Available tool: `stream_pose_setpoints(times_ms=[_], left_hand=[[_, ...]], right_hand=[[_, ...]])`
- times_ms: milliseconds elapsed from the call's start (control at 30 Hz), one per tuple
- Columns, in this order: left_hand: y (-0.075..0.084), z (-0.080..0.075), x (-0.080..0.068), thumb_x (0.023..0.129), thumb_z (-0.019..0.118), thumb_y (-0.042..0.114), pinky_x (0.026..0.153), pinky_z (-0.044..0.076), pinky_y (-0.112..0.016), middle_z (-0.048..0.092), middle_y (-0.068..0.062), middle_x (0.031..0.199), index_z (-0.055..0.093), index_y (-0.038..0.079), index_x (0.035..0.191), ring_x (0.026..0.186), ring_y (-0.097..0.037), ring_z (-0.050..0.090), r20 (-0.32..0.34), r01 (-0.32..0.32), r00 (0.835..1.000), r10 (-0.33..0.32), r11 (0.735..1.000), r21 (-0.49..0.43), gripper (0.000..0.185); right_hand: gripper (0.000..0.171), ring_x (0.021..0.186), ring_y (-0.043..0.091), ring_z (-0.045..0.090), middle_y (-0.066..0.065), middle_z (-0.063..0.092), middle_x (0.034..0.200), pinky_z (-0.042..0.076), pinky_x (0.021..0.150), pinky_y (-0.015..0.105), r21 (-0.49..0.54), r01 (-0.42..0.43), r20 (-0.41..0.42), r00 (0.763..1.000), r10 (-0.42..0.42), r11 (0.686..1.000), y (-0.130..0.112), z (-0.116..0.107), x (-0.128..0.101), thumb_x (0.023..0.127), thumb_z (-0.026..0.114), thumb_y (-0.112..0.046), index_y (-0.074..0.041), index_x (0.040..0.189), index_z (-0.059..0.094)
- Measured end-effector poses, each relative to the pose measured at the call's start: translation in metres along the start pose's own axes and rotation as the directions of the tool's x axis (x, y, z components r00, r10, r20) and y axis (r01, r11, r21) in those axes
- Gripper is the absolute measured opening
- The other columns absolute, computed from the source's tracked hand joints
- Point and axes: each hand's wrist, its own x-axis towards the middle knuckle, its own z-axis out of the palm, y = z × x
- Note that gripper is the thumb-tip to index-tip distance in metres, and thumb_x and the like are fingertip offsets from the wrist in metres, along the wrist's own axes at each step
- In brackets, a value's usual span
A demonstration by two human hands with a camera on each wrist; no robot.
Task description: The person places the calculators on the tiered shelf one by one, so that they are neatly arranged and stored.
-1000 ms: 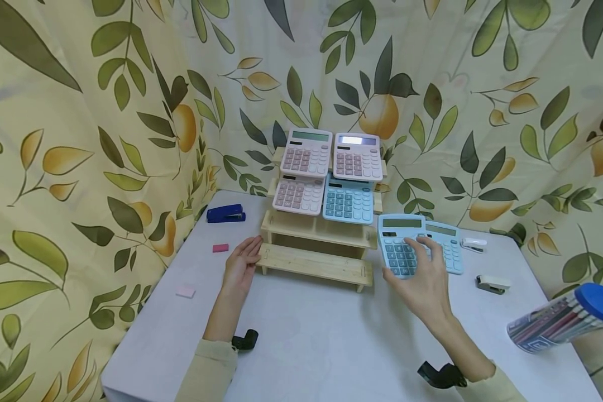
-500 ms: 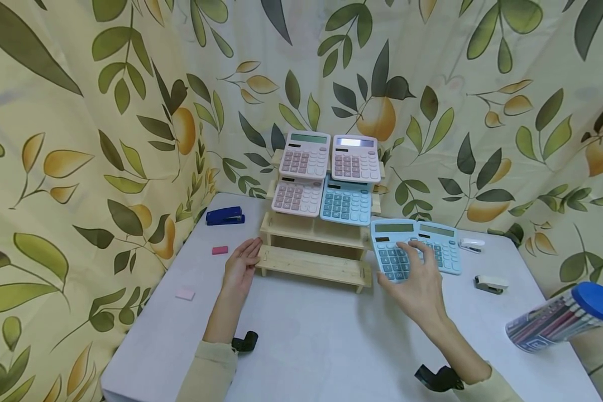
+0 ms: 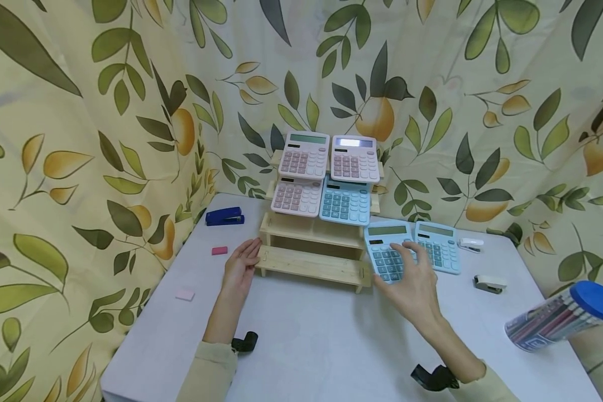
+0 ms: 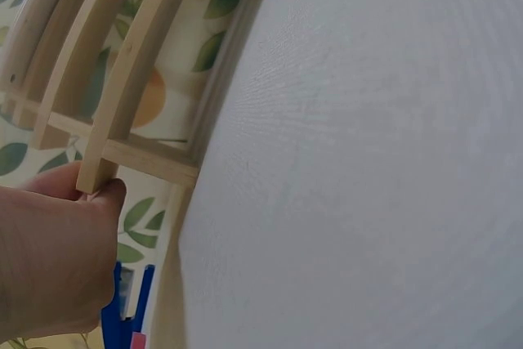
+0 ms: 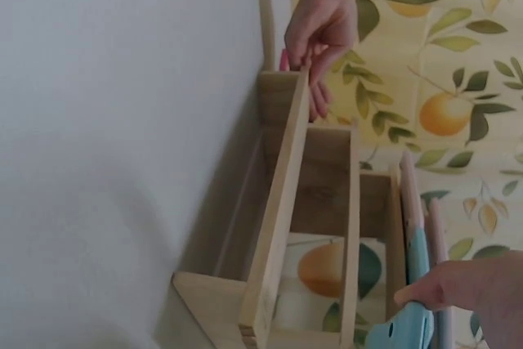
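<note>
So you had your left hand [image 3: 240, 263] pinching the 8 o'clock end of the wooden rack [image 3: 311, 264], and your right hand [image 3: 413, 283] had its thumb and fingers gripping a light blue calculator [image 3: 384, 255], just off the rack's 4 o'clock side. It looked lifted to me, but I couldn't tell if it touched the wood.

Progress-wise, I'd call it over halfway. Going clockwise from 10, the upper two steps carried a first pink calculator [image 3: 296, 198] at 10, a second pink calculator [image 3: 304, 156] at 11, a third pink calculator [image 3: 354, 160] at 1 and a seated blue calculator [image 3: 345, 203] at 2. The lower two steps had none.

Left to do, as far as I could judge: the one you were gripping, plus the spare blue calculator [image 3: 441, 249] lying farther out toward 4 o'clock on the counter [image 3: 301, 346].
</note>
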Motion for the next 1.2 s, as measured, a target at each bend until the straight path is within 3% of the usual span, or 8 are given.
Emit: stream_pose_setpoints(times_ms=[300, 733, 1200], left_hand=[[-0.001, 0.000, 0.000, 0.092, 0.036, -0.028, 0.122, 0.033, -0.037, 0.040, -0.027, 0.160, 0.029, -0.010, 0.157, 0.151, -0.033, 0.039, -0.007, 0.003, 1.000, -0.003, 1.000, -0.012, 0.068], [-0.002, 0.000, 0.001, 0.092, 0.036, -0.029, 0.123, 0.032, -0.037, 0.038, -0.030, 0.160, 0.027, -0.012, 0.157, 0.151, -0.034, 0.037, 0.009, -0.010, 1.000, 0.010, 1.000, 0.006, 0.068], [-0.001, 0.000, 0.000, 0.093, 0.037, -0.028, 0.122, 0.033, -0.037, 0.041, -0.027, 0.160, 0.029, -0.010, 0.157, 0.150, -0.033, 0.040, -0.003, 0.000, 1.000, 0.000, 1.000, 0.008, 0.067]], right_hand=[[0.075, 0.131, 0.050, 0.042, 0.026, 0.040, 0.149, 0.031, 0.097, 0.075, 0.036, 0.033, 0.022, 0.999, -0.033, 0.999, -0.012, 0.009, 0.001, 0.074, 0.091, -0.016, 0.000, 0.139, 0.057], [0.073, 0.135, 0.048, 0.040, 0.025, 0.040, 0.150, 0.026, 0.104, 0.076, 0.048, 0.028, 0.060, 0.998, -0.030, 0.998, -0.025, 0.019, 0.002, 0.075, 0.090, -0.017, -0.003, 0.139, 0.058], [0.079, 0.132, 0.045, 0.042, 0.019, 0.043, 0.152, 0.032, 0.099, 0.069, 0.041, 0.061, 0.082, 0.995, -0.064, 0.997, -0.042, 0.030, 0.007, 0.077, 0.089, -0.024, -0.005, 0.146, 0.055]])
